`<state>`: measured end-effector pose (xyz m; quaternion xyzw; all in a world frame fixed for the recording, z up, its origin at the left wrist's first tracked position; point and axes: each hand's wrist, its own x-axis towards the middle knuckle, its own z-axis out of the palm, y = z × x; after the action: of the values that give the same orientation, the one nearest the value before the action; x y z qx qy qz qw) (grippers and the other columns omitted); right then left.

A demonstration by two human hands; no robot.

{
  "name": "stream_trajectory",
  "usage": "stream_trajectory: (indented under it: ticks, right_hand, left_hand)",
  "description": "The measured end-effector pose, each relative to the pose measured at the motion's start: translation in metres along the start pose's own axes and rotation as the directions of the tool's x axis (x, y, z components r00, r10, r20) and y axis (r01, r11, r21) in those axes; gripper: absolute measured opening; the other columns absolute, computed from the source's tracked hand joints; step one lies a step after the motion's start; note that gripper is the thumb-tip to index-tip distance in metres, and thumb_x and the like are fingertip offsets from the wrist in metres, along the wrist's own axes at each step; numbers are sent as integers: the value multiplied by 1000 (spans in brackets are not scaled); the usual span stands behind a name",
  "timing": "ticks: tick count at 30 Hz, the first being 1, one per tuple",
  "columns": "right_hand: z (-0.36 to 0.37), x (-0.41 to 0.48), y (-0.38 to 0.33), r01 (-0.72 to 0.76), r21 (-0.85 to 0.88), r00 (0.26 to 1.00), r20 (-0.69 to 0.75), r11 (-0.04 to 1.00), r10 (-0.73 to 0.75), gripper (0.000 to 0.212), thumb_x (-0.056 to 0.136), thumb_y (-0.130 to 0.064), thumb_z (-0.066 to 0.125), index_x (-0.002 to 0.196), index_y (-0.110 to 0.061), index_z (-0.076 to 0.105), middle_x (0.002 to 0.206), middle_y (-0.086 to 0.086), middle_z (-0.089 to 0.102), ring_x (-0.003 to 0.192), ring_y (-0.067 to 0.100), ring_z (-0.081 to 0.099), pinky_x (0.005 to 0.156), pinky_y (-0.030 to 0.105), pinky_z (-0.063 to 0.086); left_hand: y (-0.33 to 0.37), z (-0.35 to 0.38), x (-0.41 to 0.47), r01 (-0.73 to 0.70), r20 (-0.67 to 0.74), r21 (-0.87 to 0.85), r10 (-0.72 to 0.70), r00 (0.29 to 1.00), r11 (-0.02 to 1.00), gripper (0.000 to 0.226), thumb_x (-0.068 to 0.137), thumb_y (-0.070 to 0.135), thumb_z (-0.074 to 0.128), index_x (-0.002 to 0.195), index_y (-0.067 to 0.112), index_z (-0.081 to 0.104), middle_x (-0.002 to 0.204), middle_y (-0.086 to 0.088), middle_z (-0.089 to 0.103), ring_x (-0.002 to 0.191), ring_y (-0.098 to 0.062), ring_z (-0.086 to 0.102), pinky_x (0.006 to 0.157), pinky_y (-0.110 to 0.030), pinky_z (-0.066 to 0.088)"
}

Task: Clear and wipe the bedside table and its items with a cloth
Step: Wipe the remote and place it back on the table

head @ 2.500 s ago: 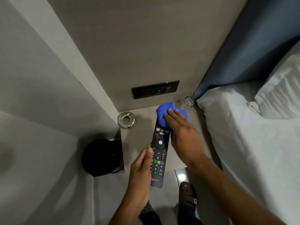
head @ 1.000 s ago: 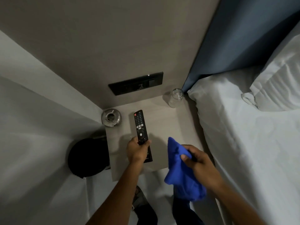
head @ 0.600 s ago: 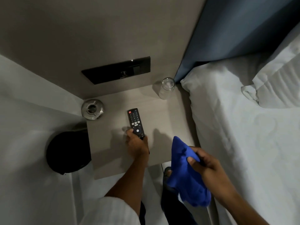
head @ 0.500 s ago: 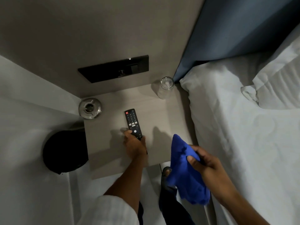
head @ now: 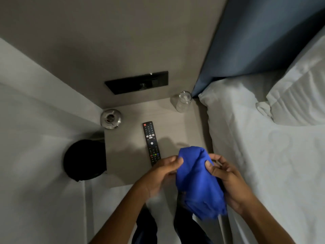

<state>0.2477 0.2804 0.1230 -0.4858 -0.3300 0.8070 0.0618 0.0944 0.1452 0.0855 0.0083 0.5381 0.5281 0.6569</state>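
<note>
A blue cloth (head: 198,180) hangs bunched between both hands above the front right corner of the grey bedside table (head: 126,155). My left hand (head: 163,171) pinches its left edge and my right hand (head: 226,178) grips its right side. A black remote (head: 151,141) lies face up on the table's middle, free of either hand. A round metal ashtray (head: 110,118) sits at the back left corner. A clear drinking glass (head: 182,101) stands at the back right corner.
A white bed (head: 263,155) with a pillow (head: 299,92) runs along the table's right side under a blue headboard (head: 255,37). A black bin (head: 84,159) stands on the floor left of the table. A black switch panel (head: 137,81) is on the wall.
My left hand has let go of the remote, which now lies on the table, and moved right to take hold of the cloth. The cloth has risen slightly between both hands.
</note>
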Motion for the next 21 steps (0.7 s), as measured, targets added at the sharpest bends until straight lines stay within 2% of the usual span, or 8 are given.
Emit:
stream_trajectory:
  ticks: [2,4,7,10,12,14,18,21]
  right_hand:
    - [1,-15,0,-114,23,992,-43,993,115,13,90,-12,58,94,0,59,87,13,72,73,27,69,62,35,58]
    - [3,-41,13,-142,-172,980,-160,975,115,22,98,-1,41,84,-2,58,86,12,73,77,37,64,57,40,56]
    - [6,-77,15,-283,-149,949,-188,947,254,20,93,10,42,101,10,61,106,30,67,99,44,63,81,48,52]
    - [25,-79,10,-335,-33,941,-67,942,332,33,98,-31,51,114,-8,67,105,21,72,90,29,74,76,46,58]
    - [19,-87,0,-404,196,911,176,894,373,78,83,-71,48,120,-5,68,120,19,68,109,38,66,83,54,56]
    - [39,-97,-10,-454,115,859,318,884,400,88,79,-79,44,124,-6,64,128,18,64,120,39,59,89,54,54]
    - [103,-137,0,-50,-490,894,366,870,258,36,90,-27,64,125,-16,63,119,6,71,104,22,70,78,35,59]
    - [156,-168,24,200,-629,832,514,751,209,40,85,-6,71,121,-18,61,113,3,73,103,21,70,78,30,59]
  left_hand:
    - [6,11,-36,-56,-63,-45,53,997,997,23,76,27,75,96,16,71,96,-1,73,88,-12,69,77,-24,56]
    - [16,18,-75,-127,-180,4,125,976,992,15,82,18,73,94,14,64,86,-2,70,80,-16,65,68,-24,54]
    - [18,18,-119,-178,-351,73,192,916,981,17,88,5,66,86,20,58,73,3,70,65,-8,62,52,-17,47]
    - [13,20,-164,-191,-447,125,227,865,974,34,89,-1,60,107,28,62,87,7,78,77,-5,71,61,-18,52]
    - [10,20,-187,-244,-481,121,272,833,962,37,92,-3,53,111,26,65,99,6,77,89,-8,72,71,-21,56]
    - [9,14,-205,-286,-568,73,275,776,955,34,93,-2,49,103,22,71,101,1,77,90,-11,71,73,-25,57]
    - [-7,-18,-250,-329,-695,-133,149,703,935,22,87,10,57,105,3,67,111,-14,71,99,-28,68,80,-38,52]
    - [-39,-43,-302,-376,-631,-119,223,743,919,33,85,32,73,115,18,70,114,-3,75,105,-21,71,82,-34,58]
